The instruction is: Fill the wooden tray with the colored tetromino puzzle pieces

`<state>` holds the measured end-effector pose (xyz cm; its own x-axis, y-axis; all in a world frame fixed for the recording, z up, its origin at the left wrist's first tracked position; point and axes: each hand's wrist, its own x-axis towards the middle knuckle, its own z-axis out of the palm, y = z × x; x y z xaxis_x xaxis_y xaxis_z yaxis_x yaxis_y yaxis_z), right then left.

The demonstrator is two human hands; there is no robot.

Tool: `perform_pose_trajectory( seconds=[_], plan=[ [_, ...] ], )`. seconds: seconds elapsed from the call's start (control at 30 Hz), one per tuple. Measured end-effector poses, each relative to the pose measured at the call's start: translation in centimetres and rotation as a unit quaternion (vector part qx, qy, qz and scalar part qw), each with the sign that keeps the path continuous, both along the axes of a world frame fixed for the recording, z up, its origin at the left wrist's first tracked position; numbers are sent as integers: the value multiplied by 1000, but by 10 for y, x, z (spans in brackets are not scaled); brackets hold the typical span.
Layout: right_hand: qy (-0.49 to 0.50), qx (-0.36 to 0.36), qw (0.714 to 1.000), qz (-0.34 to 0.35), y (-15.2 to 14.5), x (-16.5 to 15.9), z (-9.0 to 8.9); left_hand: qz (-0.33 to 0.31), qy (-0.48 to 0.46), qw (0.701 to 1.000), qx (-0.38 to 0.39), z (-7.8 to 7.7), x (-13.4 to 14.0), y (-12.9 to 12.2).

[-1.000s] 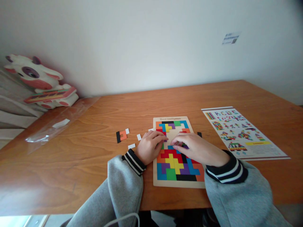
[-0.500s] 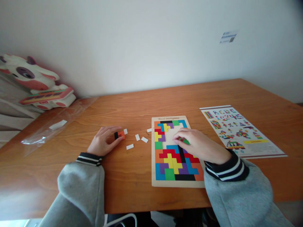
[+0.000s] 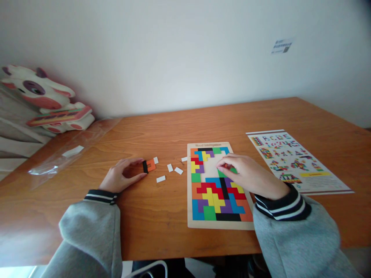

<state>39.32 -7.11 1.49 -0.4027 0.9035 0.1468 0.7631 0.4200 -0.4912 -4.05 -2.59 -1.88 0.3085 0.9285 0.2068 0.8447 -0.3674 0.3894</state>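
Observation:
My left hand (image 3: 120, 174) rests on the table with thumb and forefinger spread. Their tips are beside the two ends of a black puzzle piece (image 3: 145, 166), which lies against a notched orange puzzle piece (image 3: 151, 165). My right hand (image 3: 242, 170) is over the wooden puzzle board (image 3: 190, 210), its fingertips pinched together at a green puzzle piece (image 3: 222, 173). That hand partly covers the green piece. Coloured pieces fill the lower part and upper edge of the board, and pale bare wood shows in its upper middle.
Several small white tiles (image 3: 179, 170) lie between my left hand and the board. A printed pattern sheet (image 3: 301, 162) is at the right. On the left are a clear plastic bag (image 3: 49, 170) and a cow-shaped toy keyboard (image 3: 60, 116). A wall stands behind the table (image 3: 162, 216).
My left hand has drawn back leftward from the orange and black pieces, its thumb and forefinger wider apart. Under my right fingertips, the green piece has shifted slightly left on the board.

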Motion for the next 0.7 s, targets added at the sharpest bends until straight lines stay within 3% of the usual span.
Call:
perform_pose_trajectory(
  seconds=[0.2, 0.43, 0.7],
  plan=[
    [2, -18, 1000, -5, 1, 2, 5, -59, -3, 997, 52, 3, 18, -2],
    [8, -12, 1000, -14, 1, 4, 8, -208, -30, 974, 86, 2, 57, -12],
    [-1, 4, 1000, -17, 1, 6, 7, -227, -80, 964, 110, -1, 71, -16]
  ],
)
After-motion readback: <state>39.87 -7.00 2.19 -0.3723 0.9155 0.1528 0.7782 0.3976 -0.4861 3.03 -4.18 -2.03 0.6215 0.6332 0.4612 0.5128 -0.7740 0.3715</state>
